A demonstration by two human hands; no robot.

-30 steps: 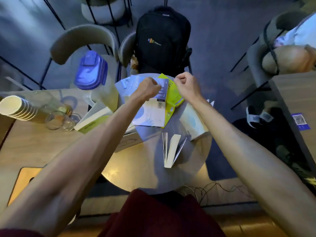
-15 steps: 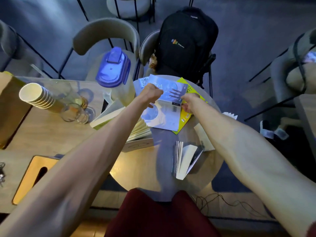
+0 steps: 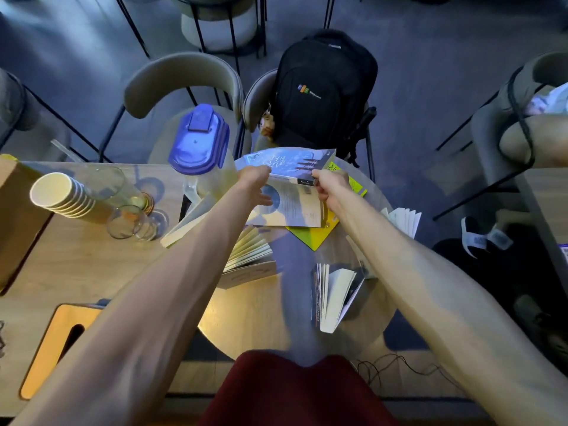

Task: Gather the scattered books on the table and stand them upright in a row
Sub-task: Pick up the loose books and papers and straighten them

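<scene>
A blue-and-white paperback (image 3: 289,182) lies half open at the far side of the round table (image 3: 264,312), its cover lifted. My left hand (image 3: 253,184) grips its left edge and my right hand (image 3: 327,187) pinches its right edge. Under it lies a yellow book (image 3: 313,236). A small book (image 3: 333,295) stands fanned open in front of my right arm. Another open book (image 3: 250,253) lies fanned under my left forearm, with a pale book (image 3: 184,222) beside it. One more fanned book (image 3: 404,218) sits at the table's right edge.
A jug with a blue lid (image 3: 199,139) stands left of the paperback. Stacked paper cups (image 3: 58,195) and glasses (image 3: 132,222) sit on the wooden table to the left. A black backpack (image 3: 319,90) rests on a chair behind. An orange tissue box (image 3: 52,345) lies near left.
My right hand left the yellow book and took the paperback's right edge. The paperback's cover has risen. The camera view has shifted left and down.
</scene>
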